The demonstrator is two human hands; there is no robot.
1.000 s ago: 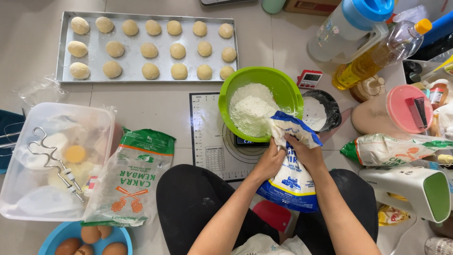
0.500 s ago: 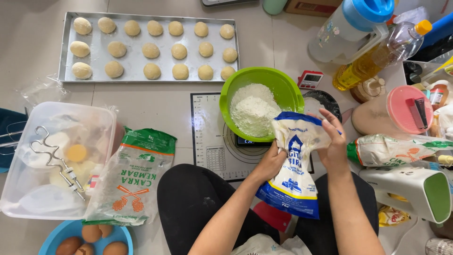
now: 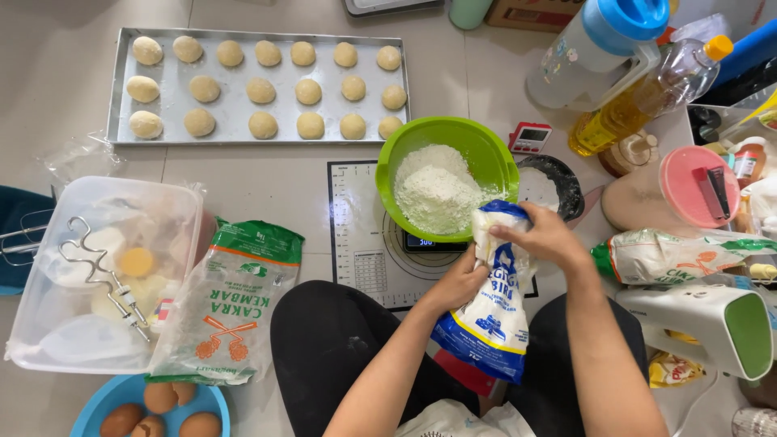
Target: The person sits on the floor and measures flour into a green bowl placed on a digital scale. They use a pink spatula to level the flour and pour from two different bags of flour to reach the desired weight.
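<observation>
Floor-level green bowl (image 3: 477, 146) crowds blue flour bag (image 3: 490, 324).

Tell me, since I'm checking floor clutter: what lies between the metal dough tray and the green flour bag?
Head view: bare floor tiles lie between the metal dough tray and the green flour bag.

A bowl (image 3: 450, 174) sits at centre frame on a scale (image 3: 425, 241), a tray (image 3: 154, 129) at upper left, a flour bag (image 3: 494, 316) just below the bowl.
</observation>
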